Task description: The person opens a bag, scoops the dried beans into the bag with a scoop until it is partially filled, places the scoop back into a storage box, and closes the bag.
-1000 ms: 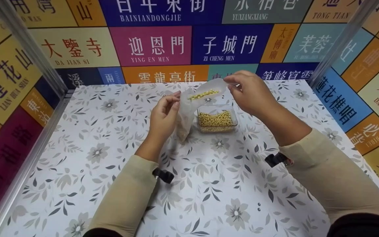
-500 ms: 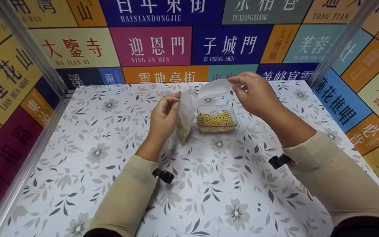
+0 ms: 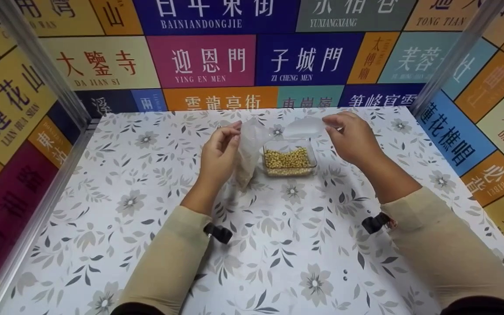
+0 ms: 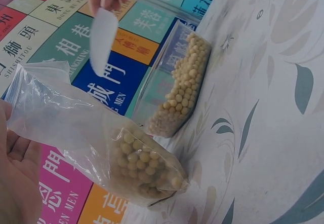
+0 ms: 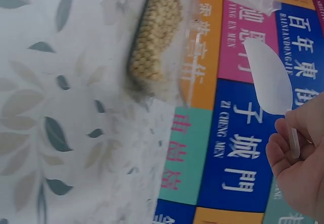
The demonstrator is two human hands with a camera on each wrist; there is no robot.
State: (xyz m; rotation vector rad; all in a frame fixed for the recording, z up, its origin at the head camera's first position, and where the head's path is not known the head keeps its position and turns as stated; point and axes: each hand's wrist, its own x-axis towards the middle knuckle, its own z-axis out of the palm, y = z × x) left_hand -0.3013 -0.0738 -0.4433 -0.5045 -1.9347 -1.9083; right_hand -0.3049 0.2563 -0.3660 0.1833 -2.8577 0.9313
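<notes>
My left hand (image 3: 218,153) grips the top edge of a clear zip bag (image 3: 248,148), which hangs upright with its mouth parted. Soybeans (image 4: 142,160) fill the bag's bottom in the left wrist view. My right hand (image 3: 352,135) pinches the short handle of a white translucent scoop (image 3: 303,127), whose blade points left with no beans on it. The scoop is above and behind a clear rectangular container (image 4: 157,89). Loose soybeans (image 3: 285,157) lie in that container, just right of the bag, with a dip in their surface toward the back.
A white tablecloth (image 3: 252,262) with grey flowers and leaves covers the table. Colourful panels with printed characters (image 3: 201,61) stand behind it and along both sides, joined by clear corner posts (image 3: 55,74). Each sleeve cuff carries a black strap (image 3: 219,233).
A second ago the scoop held soybeans and tilted toward the bag's mouth; those beans are off it. My right hand has moved right and lower with the scoop. My left hand stays in place.
</notes>
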